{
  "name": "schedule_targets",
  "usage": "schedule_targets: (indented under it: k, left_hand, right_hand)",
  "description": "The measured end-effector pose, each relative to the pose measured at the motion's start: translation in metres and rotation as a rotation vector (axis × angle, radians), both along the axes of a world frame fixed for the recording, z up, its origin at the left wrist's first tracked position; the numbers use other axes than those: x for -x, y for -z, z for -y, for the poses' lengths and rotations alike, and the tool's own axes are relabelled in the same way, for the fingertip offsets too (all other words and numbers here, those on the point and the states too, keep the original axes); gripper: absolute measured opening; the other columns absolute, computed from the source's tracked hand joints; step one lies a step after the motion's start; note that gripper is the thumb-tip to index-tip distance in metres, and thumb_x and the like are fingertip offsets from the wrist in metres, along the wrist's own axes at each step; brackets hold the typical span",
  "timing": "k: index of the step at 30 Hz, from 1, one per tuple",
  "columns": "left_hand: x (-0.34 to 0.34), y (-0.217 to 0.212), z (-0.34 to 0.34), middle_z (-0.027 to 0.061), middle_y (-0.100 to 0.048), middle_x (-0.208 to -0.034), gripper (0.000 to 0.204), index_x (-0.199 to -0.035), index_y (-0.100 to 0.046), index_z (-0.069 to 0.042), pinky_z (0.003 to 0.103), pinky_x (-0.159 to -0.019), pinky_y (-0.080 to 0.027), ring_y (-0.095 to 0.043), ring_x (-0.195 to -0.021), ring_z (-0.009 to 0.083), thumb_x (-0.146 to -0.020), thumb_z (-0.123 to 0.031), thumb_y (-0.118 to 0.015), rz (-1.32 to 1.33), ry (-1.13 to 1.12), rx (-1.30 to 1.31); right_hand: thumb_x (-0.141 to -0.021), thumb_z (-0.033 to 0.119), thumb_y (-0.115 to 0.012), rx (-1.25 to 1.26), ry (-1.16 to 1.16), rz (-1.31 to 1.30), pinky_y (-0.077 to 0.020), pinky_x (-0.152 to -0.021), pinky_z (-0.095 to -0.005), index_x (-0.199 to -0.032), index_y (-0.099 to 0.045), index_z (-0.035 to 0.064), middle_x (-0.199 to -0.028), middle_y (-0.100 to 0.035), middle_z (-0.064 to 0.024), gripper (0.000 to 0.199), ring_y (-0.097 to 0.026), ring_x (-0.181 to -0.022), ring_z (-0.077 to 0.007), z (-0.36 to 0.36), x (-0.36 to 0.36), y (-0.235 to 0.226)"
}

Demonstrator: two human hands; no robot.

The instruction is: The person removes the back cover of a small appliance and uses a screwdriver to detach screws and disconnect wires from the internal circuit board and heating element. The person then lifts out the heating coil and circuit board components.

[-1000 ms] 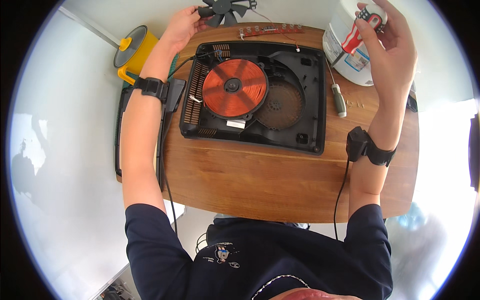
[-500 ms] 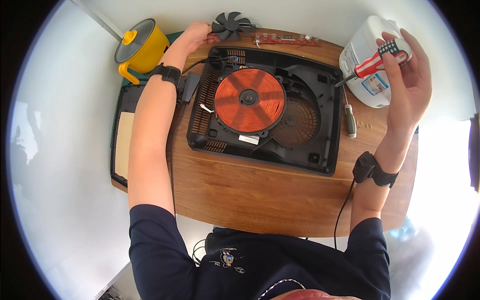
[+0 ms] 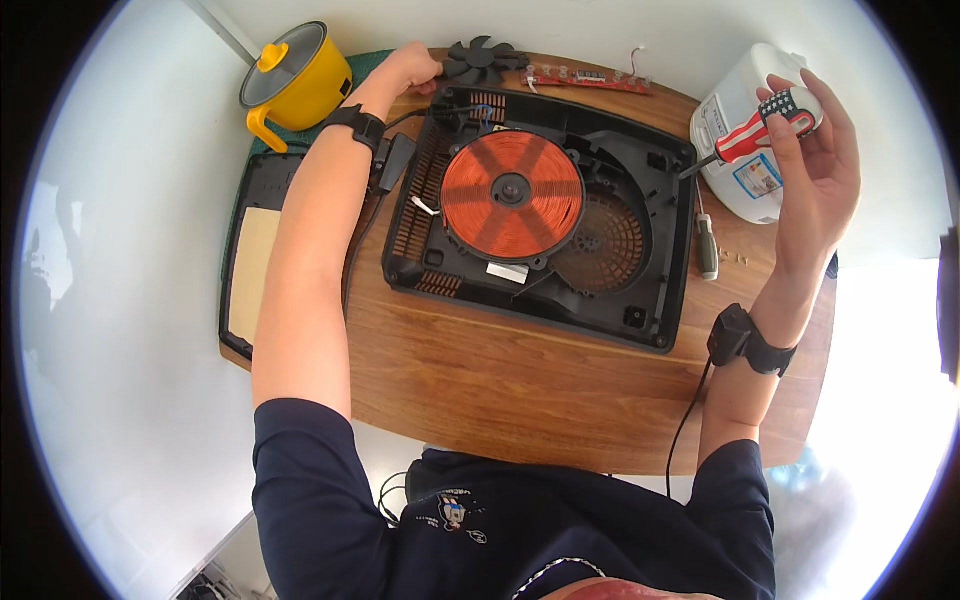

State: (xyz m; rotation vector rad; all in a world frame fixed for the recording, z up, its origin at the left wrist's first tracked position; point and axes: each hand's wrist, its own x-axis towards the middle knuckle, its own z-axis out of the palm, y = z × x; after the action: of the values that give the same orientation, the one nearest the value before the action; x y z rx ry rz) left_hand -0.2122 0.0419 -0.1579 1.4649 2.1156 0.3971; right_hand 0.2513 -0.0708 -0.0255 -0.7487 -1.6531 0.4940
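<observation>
My left hand reaches to the far edge of the table, its fingers curled at the near-left blade of a black cooling fan. The fan lies behind an opened black induction cooker base. Inside the base sits a round copper coil, beside a vented fan opening. At the right, my right hand holds a screwdriver with a red, white and black handle. Its shaft points left toward the base's far right corner; whether the tip touches is unclear.
A red circuit board lies behind the base. A grey-handled screwdriver and small screws are on its right, near a white jug. On the left stand a yellow pot and a black-framed panel.
The fan has come down slightly toward the table at my left hand. The view has shifted a little; my right hand keeps its hold on the screwdriver.
</observation>
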Motion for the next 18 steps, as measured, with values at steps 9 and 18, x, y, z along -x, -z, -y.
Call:
schedule_targets:
  k: [9, 18]
  left_hand:
    - [0.018, 0.008, 0.028, 0.0137, -0.077, -0.087, 0.018, -0.097, -0.076, 0.000, 0.036, -0.065, -0.058, -0.074, -0.075, 0.0214, -0.096, -0.016, -0.068, -0.025, 0.058, -0.268]
    - [-0.020, -0.065, 0.160, 0.0079, -0.076, -0.092, 0.024, -0.105, -0.076, -0.009, 0.036, -0.081, -0.056, -0.073, -0.088, 0.0223, -0.092, -0.028, -0.073, -0.154, 0.208, -0.450]
  right_hand:
    - [-0.098, 0.011, -0.071, 0.044, 0.036, 0.052, -0.0560, -0.102, -0.0358, -0.142, -0.057, 0.0029, -0.125, -0.072, -0.0201, 0.047, -0.069, -0.122, -0.0270, 0.011, -0.008, 0.006]
    - [-0.095, 0.006, -0.072, -0.030, 0.029, 0.074, -0.0571, -0.100, -0.0366, -0.137, -0.061, 0.0029, -0.120, -0.074, -0.0179, 0.044, -0.072, -0.113, -0.0216, 0.051, 0.025, 0.002]
